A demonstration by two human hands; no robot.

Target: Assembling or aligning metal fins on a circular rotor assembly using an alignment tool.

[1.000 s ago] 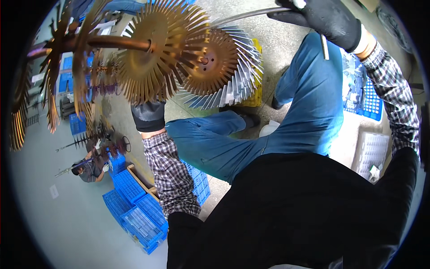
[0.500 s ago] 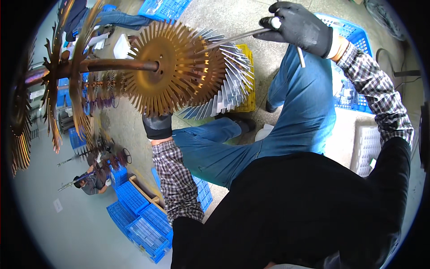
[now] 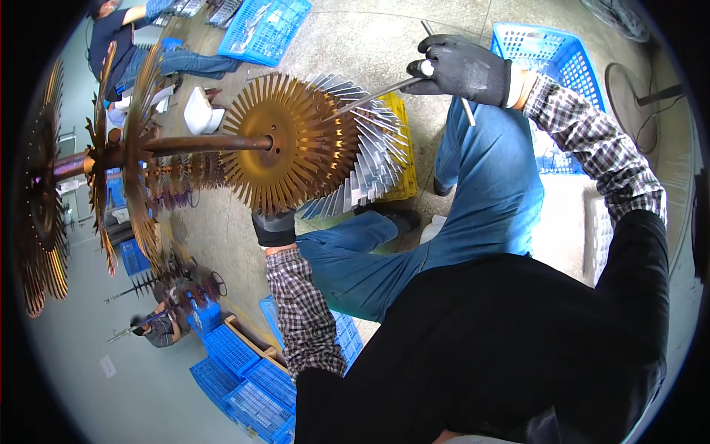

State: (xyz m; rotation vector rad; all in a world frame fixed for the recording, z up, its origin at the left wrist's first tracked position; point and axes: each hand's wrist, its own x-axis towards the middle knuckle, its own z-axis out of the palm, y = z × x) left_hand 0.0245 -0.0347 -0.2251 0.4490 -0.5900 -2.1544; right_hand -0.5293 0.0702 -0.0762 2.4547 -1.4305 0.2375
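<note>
My right hand (image 3: 472, 72), in a black glove, is closed round a T-handled metal rod (image 3: 370, 96). Its crossbar passes through the grip, and the thin shank reaches left to the teeth of a brown, slotted metal disc (image 3: 251, 166). Silvery metal blades (image 3: 373, 174) fan out behind that disc's right side. A brown shaft (image 3: 200, 145) runs left from the disc's middle to more toothed discs (image 3: 96, 155). Against the lower rim of the disc is my left hand (image 3: 274, 223), also gloved in black; the teeth hide its fingers.
A yellow crate (image 3: 403, 148) stands behind the blades. Blue crates are at the right (image 3: 547, 33), at the top (image 3: 266, 29) and stacked at the lower left (image 3: 233, 348). One co-worker (image 3: 118, 44) is at the upper left, another (image 3: 159, 325) farther off at lower left.
The view has shifted, so the discs appear lower. My right hand has come left with the rod, and the rod's tip lies farther left across the disc's teeth. The left hand stays at the rim.
</note>
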